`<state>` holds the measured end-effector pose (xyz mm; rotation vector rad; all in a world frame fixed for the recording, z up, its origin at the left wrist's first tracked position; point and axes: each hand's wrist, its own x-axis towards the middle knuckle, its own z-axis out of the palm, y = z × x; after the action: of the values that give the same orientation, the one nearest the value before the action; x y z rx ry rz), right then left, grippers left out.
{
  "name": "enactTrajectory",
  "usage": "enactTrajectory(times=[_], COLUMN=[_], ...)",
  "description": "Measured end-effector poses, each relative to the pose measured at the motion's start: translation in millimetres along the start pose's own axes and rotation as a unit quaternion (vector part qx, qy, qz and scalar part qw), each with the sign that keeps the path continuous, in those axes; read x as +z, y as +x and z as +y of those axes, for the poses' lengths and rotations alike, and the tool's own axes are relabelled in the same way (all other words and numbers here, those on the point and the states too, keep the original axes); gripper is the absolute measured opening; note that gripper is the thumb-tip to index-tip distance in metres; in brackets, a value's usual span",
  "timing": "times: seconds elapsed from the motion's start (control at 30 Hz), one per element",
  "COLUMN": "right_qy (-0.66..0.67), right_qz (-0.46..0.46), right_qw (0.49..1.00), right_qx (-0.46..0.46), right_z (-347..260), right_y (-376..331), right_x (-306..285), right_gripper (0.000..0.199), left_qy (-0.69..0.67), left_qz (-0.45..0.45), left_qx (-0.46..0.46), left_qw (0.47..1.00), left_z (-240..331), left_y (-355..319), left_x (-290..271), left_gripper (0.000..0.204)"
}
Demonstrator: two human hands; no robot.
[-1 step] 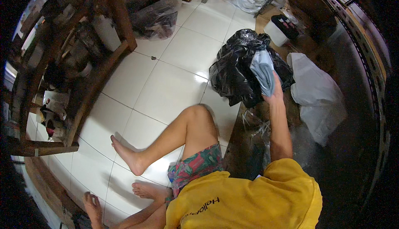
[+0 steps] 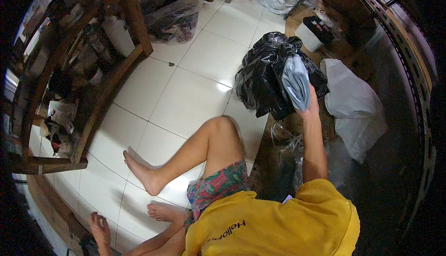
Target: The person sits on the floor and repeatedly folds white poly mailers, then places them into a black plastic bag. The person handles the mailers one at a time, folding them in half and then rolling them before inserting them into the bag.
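My right hand (image 2: 307, 105) grips the lower end of a folded grey-blue cloth (image 2: 296, 82). Part of the hand is hidden behind the cloth. Directly behind it sits a crumpled black plastic bag (image 2: 260, 77), partly covered by the cloth; whether the two touch I cannot tell. Far from these, at the lower left, my left hand (image 2: 100, 228) hangs near a wooden beam, its fingers loosely bent and a little apart. Nothing shows in it.
Beside the black bag lies a white plastic bag (image 2: 355, 107), with a white box with a black top (image 2: 313, 33) behind. Metal shelving (image 2: 390, 12) stands right, a wooden rack (image 2: 109, 82) left. A clear bag of dark items (image 2: 174, 17) rests on the tiles.
My right hand and the folded cloth have shifted slightly to the right, and the cloth has tilted a little. My left hand has moved a bit to the left.
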<state>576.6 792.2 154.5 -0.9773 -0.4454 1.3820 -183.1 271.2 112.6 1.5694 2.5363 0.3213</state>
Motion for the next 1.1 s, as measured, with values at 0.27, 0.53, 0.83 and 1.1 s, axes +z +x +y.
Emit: enactTrajectory(times=[0.27, 0.53, 0.83, 1.1], right_qy=[-0.076, -0.296, -0.357, -0.349], right_qz=[-0.029, -0.244, -0.539, -0.748], right_qw=[0.995, 0.923, 0.762, 0.551], right_qx=[-0.053, -0.042, 0.032, -0.121], right_z=[-12, 68, 235, 353], right_y=[-120, -145, -178, -221], right_x=[-37, 52, 208, 320], right_gripper=[0.079, 0.093, 0.099, 0.092], left_qy=[-0.118, -0.582, -0.593, -0.478], left_qz=[-0.060, -0.228, 0.081, 0.246], left_qx=[0.079, 0.294, 0.127, 0.096], left_qw=[0.988, 0.723, 0.791, 0.838], left_z=[172, 429, 349, 218], left_y=[162, 246, 196, 105], left_x=[-72, -20, -20, 14], left_gripper=[0.028, 0.088, 0.100, 0.103])
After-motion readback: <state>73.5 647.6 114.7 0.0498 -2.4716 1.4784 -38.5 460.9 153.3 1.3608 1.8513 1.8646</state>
